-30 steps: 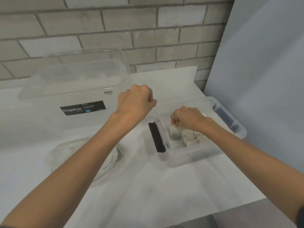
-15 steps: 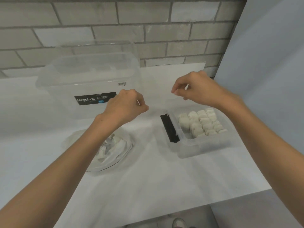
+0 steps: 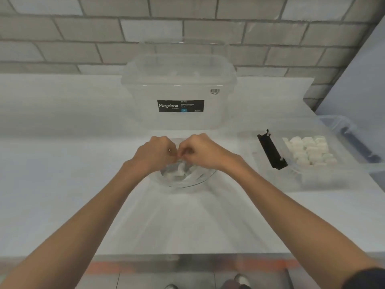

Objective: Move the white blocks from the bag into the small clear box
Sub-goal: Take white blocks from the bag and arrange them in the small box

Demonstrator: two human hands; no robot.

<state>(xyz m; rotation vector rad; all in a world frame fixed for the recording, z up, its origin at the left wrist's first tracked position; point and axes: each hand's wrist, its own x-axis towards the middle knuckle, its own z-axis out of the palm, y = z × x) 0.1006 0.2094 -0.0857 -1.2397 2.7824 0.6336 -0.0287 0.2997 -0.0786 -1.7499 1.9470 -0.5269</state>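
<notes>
Nearest the camera, both forearms are stretching across the white table (image 3: 187, 222) toward the bag (image 3: 194, 180), which is lying just in front of the Megabox tub (image 3: 179, 122). A few white blocks (image 3: 179, 171) are showing through its film, so the job is not finished. The left hand (image 3: 155, 155) is pinching the bag's top edge with curled fingers. The right hand (image 3: 200, 153) has just come back from the small clear box (image 3: 312, 180), where it was setting a block a second ago. It is now meeting the left hand at the bag's mouth, fingers curled. Whether it is gripping film or a block I cannot tell.

That return suggests one delivery is done and the next pick is starting. To the tub's right and a little nearer, the small clear box is sitting open, its black latch (image 3: 271, 151) swung out and many blocks lying packed inside. Behind the tub, the brick wall (image 3: 187, 24) is closing the scene.
</notes>
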